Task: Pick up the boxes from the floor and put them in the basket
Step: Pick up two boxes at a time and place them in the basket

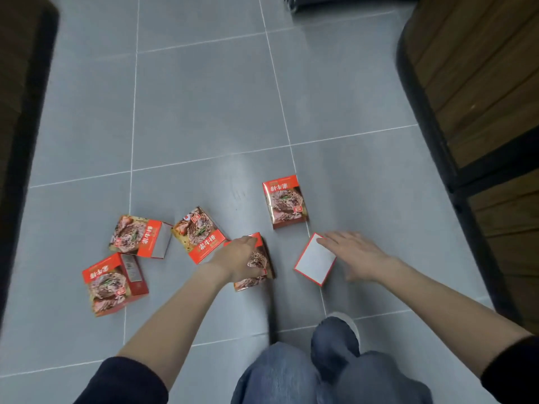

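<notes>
Floor tiles (204, 112): grey, ceramic or stone in appearance, smooth, semi-gloss, with a soft light reflection on the surface. Grout lines (134, 112): pale, matt.

Printed box (285, 201): thin cardboard, colour-printed, glossy coated finish. The other red boxes have the same finish. White-faced box (315, 259): cardboard, upper face plain white and matt, red printed border.

Plank panel (481, 83): brown wood, visible grain, low sheen. Frame (431, 132) around it: black, matt, material cannot be determined.

Trousers (277, 374): blue denim cloth, matt. Sleeve (125, 380): dark cloth, matt.
</notes>
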